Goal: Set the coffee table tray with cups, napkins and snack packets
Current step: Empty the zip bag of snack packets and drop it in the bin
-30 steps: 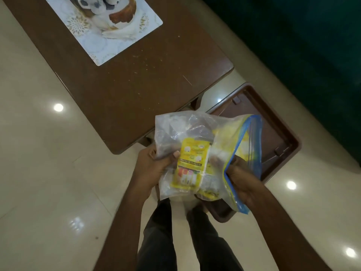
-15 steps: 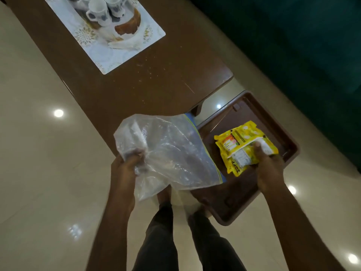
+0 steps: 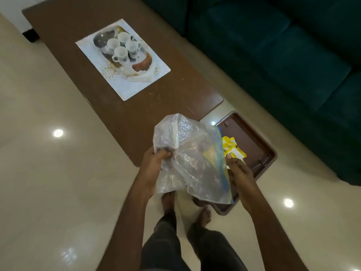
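Snack packets now lie in the brown tray on the floor; our left hand pinches the emptied bag, right hand's fingers curl at its edge.

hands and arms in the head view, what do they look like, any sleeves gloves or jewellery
The left hand and right hand are bare: no gloves, and no rings, watch or bracelets can be seen. Both forearms are uncovered to the bottom edge of the picture, so no sleeves show. Below them the person wears dark trousers and is barefoot.
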